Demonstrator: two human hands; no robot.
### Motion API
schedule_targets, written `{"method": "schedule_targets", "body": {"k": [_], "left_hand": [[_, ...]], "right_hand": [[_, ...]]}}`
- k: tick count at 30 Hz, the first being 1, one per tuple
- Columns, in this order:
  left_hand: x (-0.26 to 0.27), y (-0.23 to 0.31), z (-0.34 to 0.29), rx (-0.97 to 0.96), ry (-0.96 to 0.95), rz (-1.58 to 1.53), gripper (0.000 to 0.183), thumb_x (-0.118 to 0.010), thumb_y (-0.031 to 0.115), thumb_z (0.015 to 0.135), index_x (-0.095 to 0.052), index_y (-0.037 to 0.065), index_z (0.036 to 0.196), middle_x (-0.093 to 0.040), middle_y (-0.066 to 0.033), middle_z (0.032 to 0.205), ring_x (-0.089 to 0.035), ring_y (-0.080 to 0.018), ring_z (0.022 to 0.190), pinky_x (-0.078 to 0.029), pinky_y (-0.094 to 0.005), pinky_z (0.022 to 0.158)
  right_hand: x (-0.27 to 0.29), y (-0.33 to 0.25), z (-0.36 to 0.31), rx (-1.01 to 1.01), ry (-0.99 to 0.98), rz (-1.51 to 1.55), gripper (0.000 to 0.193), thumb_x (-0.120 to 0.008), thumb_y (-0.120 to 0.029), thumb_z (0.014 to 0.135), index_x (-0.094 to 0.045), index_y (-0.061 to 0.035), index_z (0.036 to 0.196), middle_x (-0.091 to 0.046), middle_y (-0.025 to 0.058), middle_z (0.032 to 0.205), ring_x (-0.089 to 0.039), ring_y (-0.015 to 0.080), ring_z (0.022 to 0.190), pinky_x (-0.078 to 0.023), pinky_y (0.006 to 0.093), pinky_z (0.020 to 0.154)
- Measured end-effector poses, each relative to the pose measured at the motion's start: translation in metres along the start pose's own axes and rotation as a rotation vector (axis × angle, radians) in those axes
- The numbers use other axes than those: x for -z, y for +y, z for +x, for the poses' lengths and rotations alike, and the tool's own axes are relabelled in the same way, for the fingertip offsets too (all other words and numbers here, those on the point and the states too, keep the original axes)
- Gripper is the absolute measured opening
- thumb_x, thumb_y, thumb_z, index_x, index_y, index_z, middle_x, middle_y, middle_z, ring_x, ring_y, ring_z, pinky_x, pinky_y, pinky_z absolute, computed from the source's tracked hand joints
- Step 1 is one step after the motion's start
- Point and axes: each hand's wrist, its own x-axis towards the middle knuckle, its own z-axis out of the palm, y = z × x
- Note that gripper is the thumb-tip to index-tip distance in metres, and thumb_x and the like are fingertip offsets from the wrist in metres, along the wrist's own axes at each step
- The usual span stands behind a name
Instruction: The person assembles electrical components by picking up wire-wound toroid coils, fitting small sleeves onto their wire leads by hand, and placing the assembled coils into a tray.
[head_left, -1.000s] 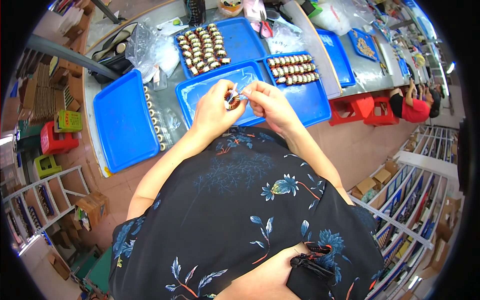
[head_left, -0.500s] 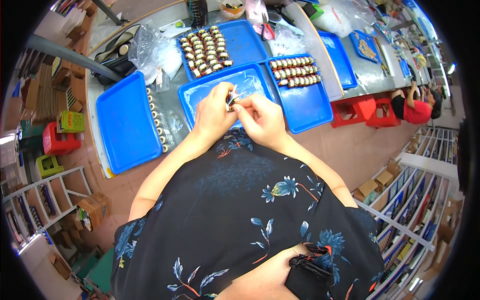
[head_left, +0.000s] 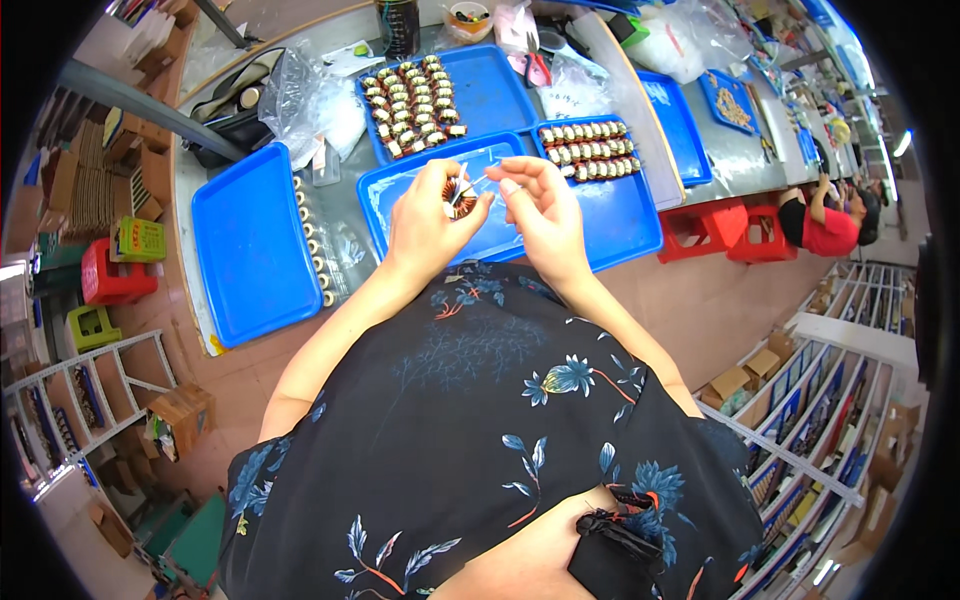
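Grey tabletop (head_left: pixel 348 190): two trays (head_left: pixel 487 90) hold coils (head_left: pixel 412 105) (in rows); left fingers (head_left: pixel 430 180) clamp another coil (head_left: pixel 466 207), right fingers' (head_left: pixel 541 173) grip unclear.

A flat, grey-topped counter (head_left: pixel 350 196) stretches beneath and beyond the fingers (head_left: pixel 530 170), with pinkish-brown tiled floor (head_left: pixel 690 295) to their right. Red plastic stools (head_left: pixel 716 221) stand right of them; slatted white metal shelving racks (head_left: pixel 780 453) lie farther off, behind and right.

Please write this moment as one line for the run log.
left hand: holds coil | right hand: beside coil, grip unclear | below: blue tray | beyond: coil rows on two trays
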Motion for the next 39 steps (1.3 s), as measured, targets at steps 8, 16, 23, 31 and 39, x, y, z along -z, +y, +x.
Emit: {"method": "schedule_targets", "body": {"k": [8,16,23,31,39], "left_hand": [[0.001,-0.002,0.000,-0.144,0.024,0.036,0.036,-0.076,0.019,0.075,-0.055,0.004,0.099,-0.062,-0.0143,0.084,-0.065,-0.0307,0.072,-0.050,-0.0382,0.061],[0.007,-0.008,0.005,-0.154,-0.009,0.104,0.035,-0.076,0.017,0.074,-0.054,0.005,0.100,-0.063,-0.0158,0.088,-0.064,-0.0359,0.078,-0.051,-0.0416,0.065],[0.005,-0.009,0.006,-0.056,-0.042,0.114,0.034,-0.075,0.013,0.072,-0.054,0.006,0.098,-0.065,-0.0154,0.087,-0.065,-0.0339,0.078,-0.050,-0.0409,0.064],[0.010,0.002,-0.001,-0.058,-0.298,-0.021,0.028,-0.069,0.017,0.072,-0.054,0.005,0.092,-0.064,-0.0173,0.082,-0.064,-0.0379,0.078,-0.049,-0.0439,0.064],[0.014,0.020,0.003,0.098,-0.325,-0.035,0.026,-0.066,0.022,0.075,-0.055,0.003,0.089,-0.063,-0.0188,0.076,-0.064,-0.0384,0.075,-0.048,-0.0453,0.062]], "right_hand": [[0.000,0.005,-0.001,-0.018,-0.085,0.112,0.025,-0.061,-0.004,0.090,-0.054,0.0009,0.113,-0.068,0.0095,0.103,-0.059,0.0077,0.083,-0.045,0.0206,0.066],[-0.012,-0.005,-0.012,0.426,-0.149,-0.420,0.022,-0.064,0.004,0.084,-0.064,0.0006,0.106,-0.070,0.0096,0.095,-0.067,0.0115,0.081,-0.049,0.0215,0.061],[-0.010,0.005,-0.001,0.645,-0.189,-0.623,0.024,-0.071,0.002,0.080,-0.066,0.0017,0.103,-0.070,0.0107,0.093,-0.068,0.0149,0.078,-0.055,0.0265,0.067],[0.016,-0.011,0.012,0.688,-0.400,-0.625,0.027,-0.074,0.001,0.077,-0.064,0.0016,0.102,-0.069,0.0120,0.093,-0.069,0.0174,0.084,-0.056,0.0278,0.072],[0.017,-0.005,0.019,0.161,-0.310,-0.171,0.030,-0.067,0.003,0.083,-0.054,0.0030,0.110,-0.068,0.0139,0.095,-0.067,0.0165,0.088,-0.055,0.0264,0.078]]}}
